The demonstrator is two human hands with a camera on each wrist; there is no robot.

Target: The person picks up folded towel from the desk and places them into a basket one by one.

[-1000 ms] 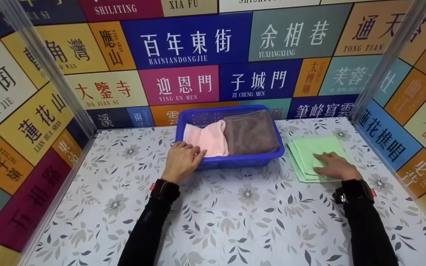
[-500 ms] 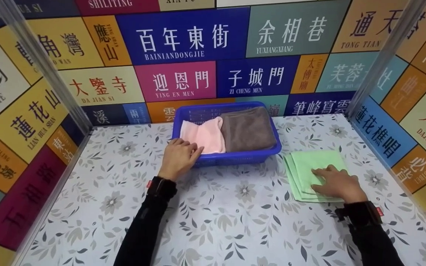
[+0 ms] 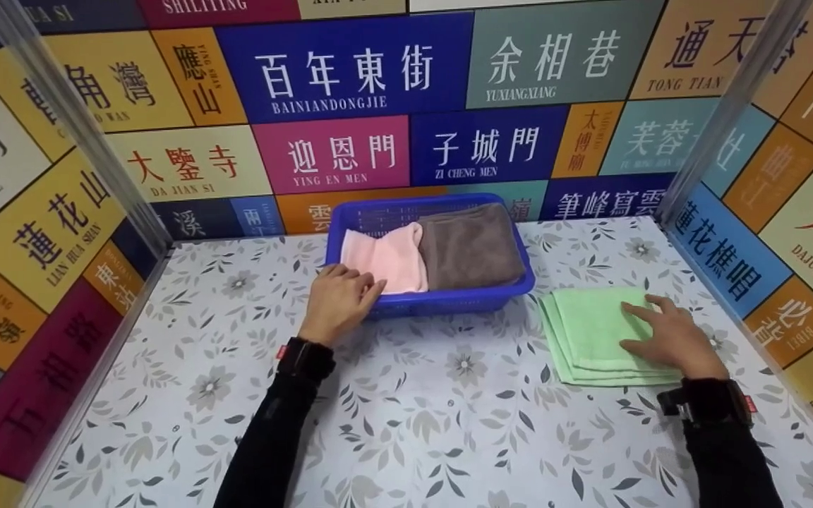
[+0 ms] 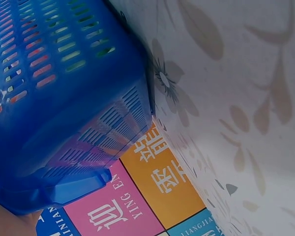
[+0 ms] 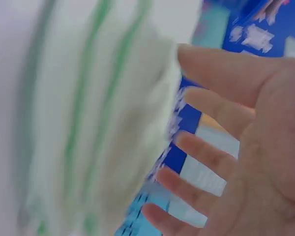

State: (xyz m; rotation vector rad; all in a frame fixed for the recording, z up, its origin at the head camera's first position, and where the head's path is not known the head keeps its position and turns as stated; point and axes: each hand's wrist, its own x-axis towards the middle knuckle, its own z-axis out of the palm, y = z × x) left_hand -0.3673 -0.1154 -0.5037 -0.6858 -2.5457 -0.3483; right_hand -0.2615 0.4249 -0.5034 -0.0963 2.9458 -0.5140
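At the front left corner of the blue plastic basket [image 3: 442, 302], my left hand [image 3: 336, 302] grips the rim with fingers bent over it. In the left wrist view, the slotted basket wall [image 4: 103, 105] fills the upper left, and only a bit of the hand [image 4: 12, 221] shows at the corner. My right hand [image 3: 678, 335] spreads its fingers over the right part of a folded light green towel [image 3: 586, 328], which lies on the table right of the basket. Seen from the right wrist, the fingertips [image 5: 187, 54] are right at the towel's layered folds [image 5: 103, 113].
Inside the basket, a folded pink towel [image 3: 384, 261] sits left of a folded grey-brown towel [image 3: 473, 247]. The table [image 3: 406, 423] has a floral cover. Behind the basket stands a wall of coloured name panels [image 3: 343, 67], with clear corner strips [image 3: 75, 134] and side walls.
The green towel has slid towards me under my right hand, which has then shifted right across it with fingers spread. My left hand has stayed at the basket's corner.
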